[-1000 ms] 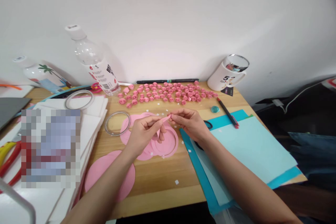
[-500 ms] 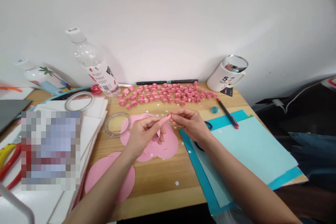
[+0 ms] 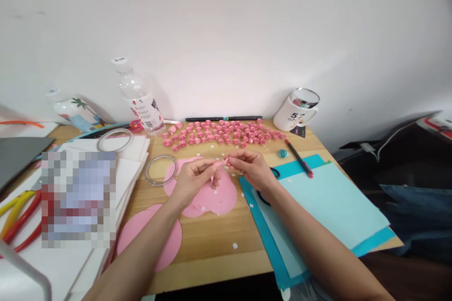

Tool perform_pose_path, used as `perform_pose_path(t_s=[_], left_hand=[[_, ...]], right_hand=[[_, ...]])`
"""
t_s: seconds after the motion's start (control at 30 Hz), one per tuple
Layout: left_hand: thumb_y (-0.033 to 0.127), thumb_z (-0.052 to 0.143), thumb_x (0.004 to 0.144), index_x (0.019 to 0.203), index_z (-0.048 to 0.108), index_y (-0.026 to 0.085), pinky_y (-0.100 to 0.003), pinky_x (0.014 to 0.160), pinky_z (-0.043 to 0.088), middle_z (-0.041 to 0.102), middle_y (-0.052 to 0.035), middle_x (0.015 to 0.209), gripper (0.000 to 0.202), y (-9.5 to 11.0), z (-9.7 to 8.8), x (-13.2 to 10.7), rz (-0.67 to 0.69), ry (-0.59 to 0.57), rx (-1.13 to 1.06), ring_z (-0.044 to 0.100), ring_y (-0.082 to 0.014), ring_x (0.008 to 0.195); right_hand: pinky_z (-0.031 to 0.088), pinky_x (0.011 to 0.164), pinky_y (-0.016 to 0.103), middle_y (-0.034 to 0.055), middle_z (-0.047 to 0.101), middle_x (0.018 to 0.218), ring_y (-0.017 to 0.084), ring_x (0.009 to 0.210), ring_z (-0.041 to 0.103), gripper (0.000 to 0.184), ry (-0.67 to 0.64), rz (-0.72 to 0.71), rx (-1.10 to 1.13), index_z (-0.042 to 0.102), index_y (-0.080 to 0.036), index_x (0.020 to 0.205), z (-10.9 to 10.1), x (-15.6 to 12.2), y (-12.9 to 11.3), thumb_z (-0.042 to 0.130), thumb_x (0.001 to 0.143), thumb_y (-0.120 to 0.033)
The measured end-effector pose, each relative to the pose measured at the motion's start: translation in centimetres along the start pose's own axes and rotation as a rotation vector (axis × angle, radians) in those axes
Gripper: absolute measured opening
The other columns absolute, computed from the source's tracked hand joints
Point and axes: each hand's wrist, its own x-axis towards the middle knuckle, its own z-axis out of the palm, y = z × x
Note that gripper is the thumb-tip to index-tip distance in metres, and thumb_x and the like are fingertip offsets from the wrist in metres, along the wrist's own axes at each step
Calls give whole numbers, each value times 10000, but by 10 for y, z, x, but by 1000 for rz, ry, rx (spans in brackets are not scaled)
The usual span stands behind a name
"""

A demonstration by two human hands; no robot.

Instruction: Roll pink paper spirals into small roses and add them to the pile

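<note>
Between my two hands a short pink paper strip (image 3: 221, 162) is stretched, one end in each. My left hand (image 3: 196, 179) pinches its left end between thumb and fingers. The fingertips of my right hand (image 3: 251, 167) close on the other end, which looks rolled up small. Below them lie overlapping pink paper circles (image 3: 224, 198), with more pink circles (image 3: 151, 225) under my left forearm. Many small pink paper rolls (image 3: 226, 134) stand in rows behind my hands. Dark-handled scissors (image 3: 274, 172) lie partly hidden beneath my right wrist.
Blue paper sheets (image 3: 328, 202) lie on the right with a pen (image 3: 300, 160) across their edge. A mug (image 3: 295, 110) and a bottle (image 3: 143, 103) stand near the wall. Tape rolls (image 3: 160, 170), white sheets (image 3: 136, 155) and red-yellow pliers (image 3: 21, 216) are on the left.
The camera view has shifted slightly. The strip between my hands shows shorter, and its loose hanging end is no longer seen. Both hands keep their pinch.
</note>
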Motion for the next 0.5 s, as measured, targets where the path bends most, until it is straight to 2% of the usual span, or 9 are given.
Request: perform_pose_path(t_s=[0.13,0.27,0.4,0.5], left_hand=[[316,593,794,628,649,143,-243,609,445,617,-30,609,246,3,0,-2,72,7,159,549,-124,622],[316,608,783,630,661,145,-253,696,452,647,-36,641,236,3,0,-2,120,14,165,570,-138,667],[349,628,766,789,702,136,-234,624,448,660,-45,668,227,-1,-3,-1,100,32,85,577,-145,648],[350,618,774,728,697,137,-232,623,437,652,-37,642,233,-2,-3,-1,78,24,86,559,-135,627]], right_hand=[[495,620,240,-22,676,643,100,587,609,178,2,-59,-10,654,-194,660,2,0,2,810,585,-234],[498,633,256,-13,680,654,113,598,611,194,22,-81,-19,676,-192,686,4,1,5,815,568,-258],[496,697,255,15,716,757,115,662,632,201,-18,-84,-36,721,-184,805,2,3,6,763,646,-300],[492,665,243,9,714,720,108,628,627,180,-39,-89,-41,715,-182,779,0,3,5,770,639,-281]])
